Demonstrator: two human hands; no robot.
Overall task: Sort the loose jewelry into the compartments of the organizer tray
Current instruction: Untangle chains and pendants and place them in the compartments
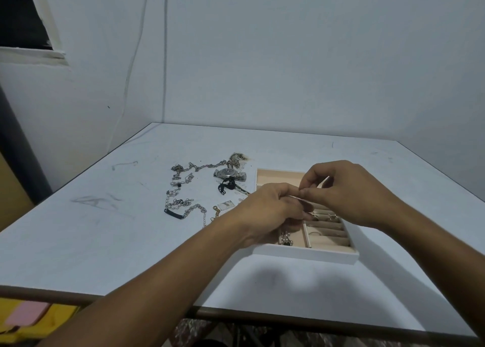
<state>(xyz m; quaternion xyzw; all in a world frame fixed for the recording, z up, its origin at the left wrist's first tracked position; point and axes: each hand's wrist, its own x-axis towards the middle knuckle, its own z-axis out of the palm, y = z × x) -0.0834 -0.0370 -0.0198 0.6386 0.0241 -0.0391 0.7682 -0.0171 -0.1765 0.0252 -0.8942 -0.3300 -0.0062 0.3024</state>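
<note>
A white organizer tray (307,253) with beige compartments lies on the table, right of centre. Both hands hover over it, fingertips meeting. My left hand (270,210) is curled and my right hand (346,189) pinches at the same spot; a small piece seems held between them, too small to identify. A beaded chain (285,238) lies in the tray's near left compartment, and small rings (324,217) sit in the ring slots. Loose silver chains (181,189), a silver watch (229,174) and a gold piece (237,158) lie left of the tray.
A black cord piece (225,186), a small rectangular pendant (226,204) and a black-bar bracelet (174,213) lie among the loose jewelry. The white table (105,228) meets a wall behind. Yellow and pink items (29,318) sit below the table's near left edge.
</note>
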